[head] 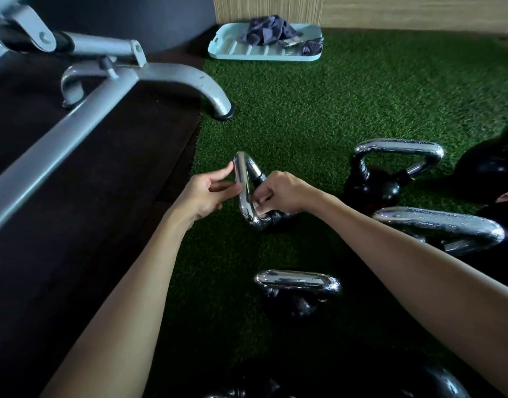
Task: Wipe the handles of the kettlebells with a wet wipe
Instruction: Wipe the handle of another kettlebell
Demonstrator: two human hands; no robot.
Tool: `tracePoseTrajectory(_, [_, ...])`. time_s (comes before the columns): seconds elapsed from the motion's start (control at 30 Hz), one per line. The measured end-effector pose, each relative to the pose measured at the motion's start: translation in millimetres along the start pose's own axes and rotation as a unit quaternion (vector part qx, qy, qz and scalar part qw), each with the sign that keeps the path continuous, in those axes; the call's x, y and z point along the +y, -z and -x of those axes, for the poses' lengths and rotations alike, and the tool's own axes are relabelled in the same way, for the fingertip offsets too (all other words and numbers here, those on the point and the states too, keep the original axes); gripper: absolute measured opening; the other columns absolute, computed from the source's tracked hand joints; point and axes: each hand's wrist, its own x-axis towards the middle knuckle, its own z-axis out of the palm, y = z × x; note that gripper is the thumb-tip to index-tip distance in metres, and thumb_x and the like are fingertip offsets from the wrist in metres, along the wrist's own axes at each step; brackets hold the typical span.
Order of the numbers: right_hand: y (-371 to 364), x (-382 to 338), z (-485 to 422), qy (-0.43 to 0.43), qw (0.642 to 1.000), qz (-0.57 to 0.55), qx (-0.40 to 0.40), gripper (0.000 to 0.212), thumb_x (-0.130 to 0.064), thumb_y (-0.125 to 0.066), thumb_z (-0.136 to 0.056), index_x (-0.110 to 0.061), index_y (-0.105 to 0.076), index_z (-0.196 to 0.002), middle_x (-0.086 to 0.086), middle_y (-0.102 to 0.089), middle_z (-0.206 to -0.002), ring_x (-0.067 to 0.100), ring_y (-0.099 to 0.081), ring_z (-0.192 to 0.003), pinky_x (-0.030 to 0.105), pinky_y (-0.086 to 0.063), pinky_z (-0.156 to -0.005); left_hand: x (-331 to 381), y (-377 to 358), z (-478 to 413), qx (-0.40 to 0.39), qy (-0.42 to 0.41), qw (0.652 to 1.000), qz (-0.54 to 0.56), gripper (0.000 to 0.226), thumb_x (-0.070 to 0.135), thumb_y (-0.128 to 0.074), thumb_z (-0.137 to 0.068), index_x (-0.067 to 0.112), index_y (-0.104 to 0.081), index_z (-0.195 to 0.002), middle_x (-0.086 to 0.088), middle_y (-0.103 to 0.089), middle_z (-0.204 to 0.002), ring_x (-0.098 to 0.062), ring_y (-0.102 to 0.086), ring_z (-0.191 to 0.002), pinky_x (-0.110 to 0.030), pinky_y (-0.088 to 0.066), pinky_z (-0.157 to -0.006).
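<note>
A black kettlebell lies tipped on the green turf, its chrome handle (244,191) looping up toward me. My left hand (202,193) holds the left side of that handle with the thumb and curled fingertips. My right hand (284,193) reaches through the loop, and its curled fingers pinch a small white wet wipe (259,203) against the handle's lower bend. Most of the wipe is hidden under the fingers. Other kettlebells stand nearby: one behind on the right (390,170), one at the right edge (439,224), and one close in front of me (298,282).
A grey bench frame (109,84) stands on a dark rubber mat (74,211) to the left. At the back, by the wall, a light blue tray (238,50) holds a dark cloth (268,30). More black kettlebells sit far right (488,168) and at the bottom edge (430,383).
</note>
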Motion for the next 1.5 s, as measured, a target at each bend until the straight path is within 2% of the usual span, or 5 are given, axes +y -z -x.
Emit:
tracePoseTrajectory(0.23, [-13.1,8.8,-4.5,-0.036,0.980,-0.151,0.124,0.019,-0.017,-0.085,-0.079,-0.024,-0.082,-0.096,-0.005,-0.079,-0.085,0.011,-0.074,-0.082,0.035,-0.058,-0.082,7.3,-1.0,-2.3,0.011,-0.019,0.999,-0.033,0.069,0.037,-0.075,-0.089,0.033,-0.045,-0.151,0.014,-0.071,-0.123,0.015,-0.060,-0.074,-0.005,-0.046,-0.060])
tracePoseTrajectory(0.47, [-1.0,8.2,-0.3,-0.018,0.990,-0.135,0.033,0.025,-0.011,-0.087,-0.075,-0.018,-0.083,-0.098,-0.007,-0.078,-0.081,-0.002,-0.065,-0.067,0.015,-0.048,-0.066,5.5,4.4,-4.2,0.002,-0.017,0.999,-0.041,0.068,0.039,-0.077,-0.087,0.035,-0.048,-0.149,0.007,-0.065,-0.135,0.002,-0.053,-0.125,-0.010,-0.045,-0.082])
tracePoseTrajectory(0.63, [-6.9,3.3,-15.9,-0.025,0.982,-0.119,0.147,0.018,-0.020,-0.085,-0.078,-0.025,-0.083,-0.096,-0.011,-0.075,-0.076,-0.008,-0.060,-0.062,0.011,-0.043,-0.062,4.8,6.3,-4.7,0.001,-0.016,0.999,-0.042,0.070,0.041,-0.078,-0.086,0.036,-0.048,-0.149,0.009,-0.066,-0.134,0.002,-0.056,-0.123,-0.026,-0.048,-0.104])
tracePoseTrajectory(0.8, [-11.7,-2.7,-29.2,-0.018,0.975,-0.078,0.208,0.013,-0.024,-0.085,-0.080,-0.024,-0.083,-0.093,-0.008,-0.074,-0.076,0.002,-0.063,-0.066,0.013,-0.043,-0.057,4.9,7.1,-6.3,0.006,-0.016,0.998,-0.053,0.069,0.039,-0.078,-0.086,0.034,-0.049,-0.148,0.012,-0.066,-0.133,0.032,-0.051,-0.084,0.002,-0.042,-0.066])
tracePoseTrajectory(1.5, [-18.1,2.7,-44.3,-0.080,0.933,-0.033,0.350,0.007,-0.015,-0.075,-0.079,-0.012,-0.075,-0.072,-0.002,-0.070,-0.066,0.012,-0.065,-0.058,0.016,-0.040,-0.049,20.7,0.8,-0.5,0.008,-0.007,0.995,-0.094,0.067,0.037,-0.079,-0.086,0.032,-0.051,-0.147,0.006,-0.051,-0.151,0.010,-0.039,-0.120,-0.019,-0.027,-0.102])
